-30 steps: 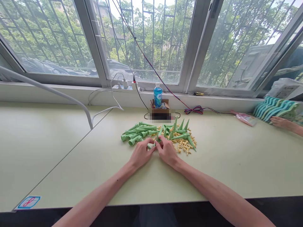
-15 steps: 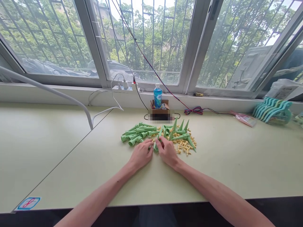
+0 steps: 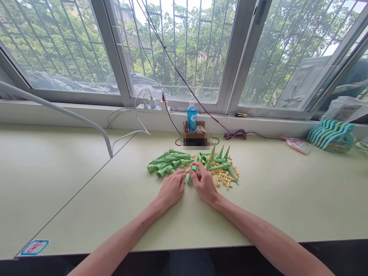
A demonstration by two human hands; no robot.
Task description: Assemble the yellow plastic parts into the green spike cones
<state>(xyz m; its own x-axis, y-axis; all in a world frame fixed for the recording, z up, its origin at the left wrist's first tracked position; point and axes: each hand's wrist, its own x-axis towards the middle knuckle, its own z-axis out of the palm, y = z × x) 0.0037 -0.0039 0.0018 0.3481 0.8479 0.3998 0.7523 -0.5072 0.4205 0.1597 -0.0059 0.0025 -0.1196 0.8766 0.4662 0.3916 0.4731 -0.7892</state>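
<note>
Pale green spike [image 3: 189, 179], wider at its base, between my hands, just left of my right thumb. Right hand [image 3: 204, 184] curled beside it; pinched or loose, cannot tell. Left hand [image 3: 171, 188]: yellow peg [image 3: 186, 171] at fingertips, hold unclear. Spike's upper part partly covered by my right fingers.

Lettering on the blue bottle [image 3: 191, 117], too small to read, unclear red handwritten mark [image 3: 35, 247] on a blue-bordered sticker [image 3: 30, 249], on the desk [image 3: 94, 214], left of and nearer than the bottle.
</note>
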